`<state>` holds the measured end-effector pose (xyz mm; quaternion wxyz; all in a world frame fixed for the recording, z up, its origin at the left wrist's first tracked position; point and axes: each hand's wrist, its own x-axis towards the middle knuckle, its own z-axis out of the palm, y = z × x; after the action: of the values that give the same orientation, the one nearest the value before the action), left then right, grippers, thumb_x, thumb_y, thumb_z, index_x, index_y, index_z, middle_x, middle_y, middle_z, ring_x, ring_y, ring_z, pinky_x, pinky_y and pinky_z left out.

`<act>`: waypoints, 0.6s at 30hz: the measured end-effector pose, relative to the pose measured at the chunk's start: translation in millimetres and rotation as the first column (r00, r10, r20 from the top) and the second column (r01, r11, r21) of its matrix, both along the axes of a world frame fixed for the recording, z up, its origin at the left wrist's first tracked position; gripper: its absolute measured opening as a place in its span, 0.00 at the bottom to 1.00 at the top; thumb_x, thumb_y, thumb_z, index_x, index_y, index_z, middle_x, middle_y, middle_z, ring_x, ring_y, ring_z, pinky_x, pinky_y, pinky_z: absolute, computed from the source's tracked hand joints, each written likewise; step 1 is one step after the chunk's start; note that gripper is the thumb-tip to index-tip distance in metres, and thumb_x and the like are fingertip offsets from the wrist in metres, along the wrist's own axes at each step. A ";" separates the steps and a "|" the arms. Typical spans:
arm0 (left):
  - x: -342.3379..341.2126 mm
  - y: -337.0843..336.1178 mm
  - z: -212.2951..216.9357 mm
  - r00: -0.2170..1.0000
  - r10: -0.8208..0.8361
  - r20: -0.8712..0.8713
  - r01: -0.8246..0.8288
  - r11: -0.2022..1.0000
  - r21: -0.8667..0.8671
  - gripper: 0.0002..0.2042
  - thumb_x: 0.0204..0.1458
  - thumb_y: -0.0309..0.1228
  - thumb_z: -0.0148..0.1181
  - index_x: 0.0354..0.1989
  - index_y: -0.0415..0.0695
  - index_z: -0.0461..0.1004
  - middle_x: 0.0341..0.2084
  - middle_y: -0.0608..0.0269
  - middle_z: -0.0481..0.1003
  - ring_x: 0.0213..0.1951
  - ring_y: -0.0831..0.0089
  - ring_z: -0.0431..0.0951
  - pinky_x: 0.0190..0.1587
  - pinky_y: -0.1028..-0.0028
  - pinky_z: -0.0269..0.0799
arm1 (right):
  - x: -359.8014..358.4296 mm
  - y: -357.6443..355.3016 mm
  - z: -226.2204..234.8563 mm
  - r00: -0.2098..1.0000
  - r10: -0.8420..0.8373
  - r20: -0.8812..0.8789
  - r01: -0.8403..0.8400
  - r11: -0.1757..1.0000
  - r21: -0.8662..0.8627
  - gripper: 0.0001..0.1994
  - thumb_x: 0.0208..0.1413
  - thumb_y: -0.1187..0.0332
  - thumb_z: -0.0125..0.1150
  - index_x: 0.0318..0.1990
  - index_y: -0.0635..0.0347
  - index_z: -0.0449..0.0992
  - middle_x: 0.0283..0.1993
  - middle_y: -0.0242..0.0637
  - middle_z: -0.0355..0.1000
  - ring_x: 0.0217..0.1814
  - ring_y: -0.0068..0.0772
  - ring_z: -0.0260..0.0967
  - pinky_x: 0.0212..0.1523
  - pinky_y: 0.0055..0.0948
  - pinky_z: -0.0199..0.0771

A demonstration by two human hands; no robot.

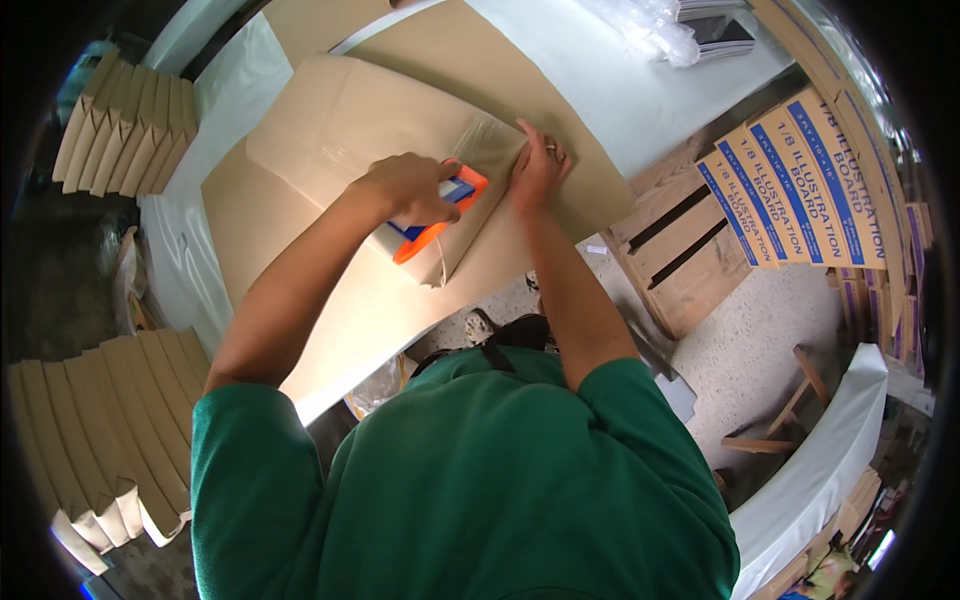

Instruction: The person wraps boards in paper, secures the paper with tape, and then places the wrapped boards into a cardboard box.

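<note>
A parcel wrapped in brown paper lies at a slant on a larger flat brown sheet on the table. My left hand is closed around an orange and blue tape dispenser, which rests on the parcel's near right part. Strips of clear tape shine on the paper, and a thin strand hangs by the parcel's near edge. At the parcel's right end lies my right hand, its fingers spread against the folded paper edge. The undersides of its fingers are hidden.
Brown wrapped bundles stand in a stack at the far left and another at the near left. On the right, printed cartons stand by a wooden pallet. Clear plastic lies at the table's far side.
</note>
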<state>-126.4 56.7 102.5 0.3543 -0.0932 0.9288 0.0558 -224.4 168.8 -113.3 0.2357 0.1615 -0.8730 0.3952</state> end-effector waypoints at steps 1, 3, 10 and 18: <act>16.2 -9.2 -10.6 0.998 -0.047 -0.029 0.047 0.999 -0.015 0.36 0.38 0.47 0.55 0.60 0.52 0.58 0.39 0.54 0.74 0.44 0.58 0.73 0.46 0.67 0.68 | -0.4 0.3 -2.0 1.000 -0.016 0.007 0.016 1.000 -0.001 0.16 0.49 0.72 0.51 0.46 0.40 0.71 0.42 0.27 0.71 0.51 0.34 0.62 0.55 0.39 0.50; 48.0 -14.0 -4.0 0.999 -0.029 0.038 0.030 0.999 -0.017 0.36 0.38 0.47 0.55 0.60 0.53 0.57 0.38 0.54 0.74 0.43 0.58 0.73 0.45 0.66 0.68 | -3.4 0.2 -5.2 0.999 -0.048 0.019 0.048 0.999 -0.010 0.12 0.48 0.71 0.52 0.40 0.40 0.74 0.41 0.28 0.71 0.51 0.36 0.62 0.54 0.39 0.50; 164.6 -27.9 -2.9 0.972 0.127 0.199 -0.135 0.990 0.030 0.37 0.35 0.44 0.54 0.61 0.55 0.57 0.32 0.54 0.75 0.37 0.56 0.75 0.40 0.64 0.70 | -9.6 0.6 -6.1 0.993 -0.098 0.068 0.100 0.995 -0.031 0.10 0.49 0.67 0.47 0.35 0.42 0.74 0.40 0.29 0.72 0.51 0.36 0.61 0.57 0.38 0.48; 137.3 -3.9 -48.7 0.991 -0.016 0.133 0.038 0.986 -0.161 0.22 0.35 0.40 0.55 0.42 0.48 0.72 0.31 0.55 0.76 0.35 0.59 0.77 0.37 0.65 0.72 | -5.4 -7.7 -4.8 0.995 -0.046 0.093 0.053 0.996 -0.074 0.11 0.50 0.68 0.43 0.37 0.44 0.73 0.38 0.32 0.73 0.49 0.39 0.64 0.49 0.43 0.56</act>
<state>10.9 52.8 53.9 0.4064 -0.1127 0.9062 -0.0313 -229.8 161.1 -118.1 0.2112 0.1127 -0.8709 0.4293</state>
